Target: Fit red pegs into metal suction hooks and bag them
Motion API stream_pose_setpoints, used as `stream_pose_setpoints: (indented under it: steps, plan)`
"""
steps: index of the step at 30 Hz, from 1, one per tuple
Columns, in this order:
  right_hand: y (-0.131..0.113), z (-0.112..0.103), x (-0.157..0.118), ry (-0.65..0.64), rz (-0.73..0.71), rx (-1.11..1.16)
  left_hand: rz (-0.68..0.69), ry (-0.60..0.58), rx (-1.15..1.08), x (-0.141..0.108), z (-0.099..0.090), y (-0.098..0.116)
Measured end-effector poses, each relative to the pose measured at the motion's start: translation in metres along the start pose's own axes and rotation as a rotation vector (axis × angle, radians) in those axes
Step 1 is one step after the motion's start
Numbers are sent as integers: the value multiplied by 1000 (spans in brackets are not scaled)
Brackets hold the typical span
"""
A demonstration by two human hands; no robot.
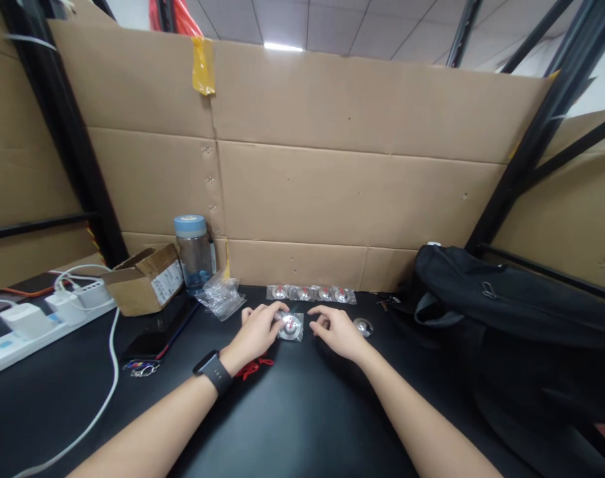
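Note:
In the middle of the table is a round metal disc in a clear plastic bag (291,327), with a red mark at its centre. The thumb and fingers of my left hand (257,332) are bent at its left edge, the thumb on the plastic. Just right of the bag, apart from it, my right hand (336,330) hovers with loosely curved fingers, nothing visible between them. Another round metal disc (363,326) lies to the right of that hand; whether it is bagged I cannot tell. Behind both hands runs a row of several bagged discs (304,293).
Crumpled clear plastic bags (221,297), a blue-lidded bottle (190,249) and an open cardboard box (146,282) stand left. Nearby are a dark phone-like slab (158,332), a power strip (14,345) and red cord (253,367). A black backpack (511,318) fills the right. Cardboard (302,199) walls the back.

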State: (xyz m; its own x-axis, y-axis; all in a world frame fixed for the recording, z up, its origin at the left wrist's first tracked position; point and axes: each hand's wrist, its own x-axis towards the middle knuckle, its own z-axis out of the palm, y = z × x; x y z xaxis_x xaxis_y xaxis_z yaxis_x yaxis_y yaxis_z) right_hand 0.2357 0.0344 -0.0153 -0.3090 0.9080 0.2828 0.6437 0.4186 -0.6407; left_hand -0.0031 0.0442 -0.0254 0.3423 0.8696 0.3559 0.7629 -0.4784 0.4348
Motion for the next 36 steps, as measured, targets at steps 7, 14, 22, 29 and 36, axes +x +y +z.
stream_pose_setpoints:
  steps: [7, 14, 22, 29, 36]
  plan:
    - [28, -59, -2, 188, 81, -283, 4, 32, 135, 20, -5, -14]
    - [60, -81, -13, 10, 187, -296, -82, 118, 268, 52, 4, -11]
    - [75, -78, -11, -54, 229, -269, -270, 130, 479, 33, -53, -54]
    - [75, -83, -14, -36, 299, -315, -350, -112, 362, 11, -82, -94]
    - [82, -88, -13, -47, 294, -267, -364, -117, 479, 13, -71, -85]
